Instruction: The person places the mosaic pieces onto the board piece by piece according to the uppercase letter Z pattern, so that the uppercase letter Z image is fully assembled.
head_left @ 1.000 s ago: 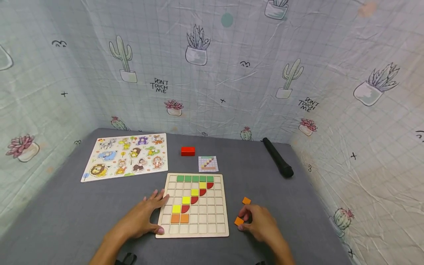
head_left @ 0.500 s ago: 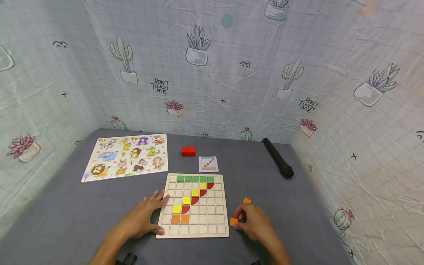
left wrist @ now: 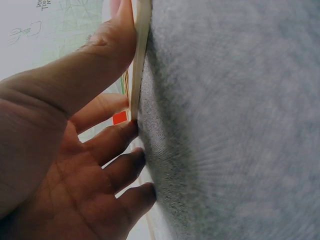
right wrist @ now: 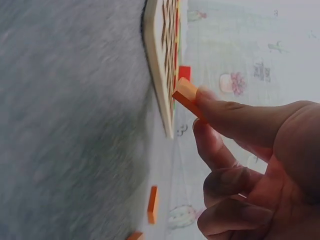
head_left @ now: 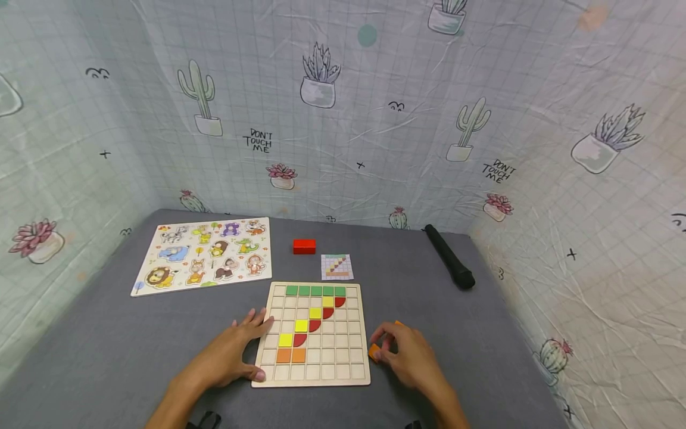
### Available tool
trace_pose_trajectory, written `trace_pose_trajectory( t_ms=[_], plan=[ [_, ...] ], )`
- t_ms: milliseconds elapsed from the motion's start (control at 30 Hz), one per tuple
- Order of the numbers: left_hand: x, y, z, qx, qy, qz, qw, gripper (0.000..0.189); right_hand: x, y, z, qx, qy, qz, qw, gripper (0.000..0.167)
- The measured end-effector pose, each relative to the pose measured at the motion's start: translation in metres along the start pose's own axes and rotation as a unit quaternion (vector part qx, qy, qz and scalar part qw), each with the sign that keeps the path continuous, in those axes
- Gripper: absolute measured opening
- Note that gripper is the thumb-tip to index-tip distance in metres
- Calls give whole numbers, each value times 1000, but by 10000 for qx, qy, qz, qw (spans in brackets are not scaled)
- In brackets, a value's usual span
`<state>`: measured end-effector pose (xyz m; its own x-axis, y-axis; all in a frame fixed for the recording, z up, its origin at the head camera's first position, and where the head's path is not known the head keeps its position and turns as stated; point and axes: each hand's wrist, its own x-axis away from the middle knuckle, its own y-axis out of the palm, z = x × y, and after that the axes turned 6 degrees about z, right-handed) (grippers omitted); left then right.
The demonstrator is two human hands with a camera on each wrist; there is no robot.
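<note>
A wooden grid board (head_left: 337, 372) lies on the grey table, bearing green, yellow and orange square tiles and red quarter-round tiles. My left hand (head_left: 230, 351) rests at its left side, fingers spread along the edge and thumb at the near corner. Between thumb and forefinger, my right hand (head_left: 409, 354) pinches an orange square tile (right wrist: 187, 97) just off the board's right edge, tilted. Another orange tile (head_left: 398, 323) is mostly hidden behind that hand. In the right wrist view an orange tile (right wrist: 153, 205) lies on the table, with part of a further one (right wrist: 135, 235) below it.
Behind the board lie a small pattern card (head_left: 337, 267) and a red block (head_left: 304, 246). An animal puzzle board (head_left: 200, 256) is at the back left. A black microphone (head_left: 449, 257) lies at the back right. Printed cloth (head_left: 343, 131) encloses the table's back and sides.
My right hand has moved left with the orange tile, up to the board's right edge, and the tile has tilted. The left hand has stayed in place on the board.
</note>
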<state>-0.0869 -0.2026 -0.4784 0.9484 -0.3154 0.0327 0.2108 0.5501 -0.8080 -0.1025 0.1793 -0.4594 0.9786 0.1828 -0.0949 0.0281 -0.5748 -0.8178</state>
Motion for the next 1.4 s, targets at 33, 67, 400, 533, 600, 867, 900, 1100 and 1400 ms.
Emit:
trace_pose_trajectory(
  t_ms=[33,67,400,533,600,867,900,1100,1400],
  plan=[
    [0,0,0,6,6,1,10000,111,-1,0,-2,-9,-80,-1,10000,20],
    [0,0,0,12,7,9,10000,111,-2,0,-5,-8,-159,0,9999,20],
    [0,-1,1,-25,-11,13,10000,111,-18,14,-37,-377,-604,-297,9970,21],
    [0,-2,1,-21,10,26,10000,111,-25,23,-50,-412,-625,-577,9955,20],
    [1,-2,2,-33,12,37,10000,110,-28,28,-55,-371,-643,-718,9947,20],
    [0,-3,2,-63,18,-13,10000,109,-35,52,-67,-273,-600,-1024,9926,22],
    [0,-3,2,-65,10,-17,10000,109,-36,54,-68,-261,-592,-1036,9925,23],
    [0,-3,1,-38,-41,-4,10000,109,-36,64,-75,-100,-635,-990,9930,26],
    [1,-3,2,-74,12,-1,10000,109,-36,68,-80,-67,-706,-947,9930,27]
  ],
)
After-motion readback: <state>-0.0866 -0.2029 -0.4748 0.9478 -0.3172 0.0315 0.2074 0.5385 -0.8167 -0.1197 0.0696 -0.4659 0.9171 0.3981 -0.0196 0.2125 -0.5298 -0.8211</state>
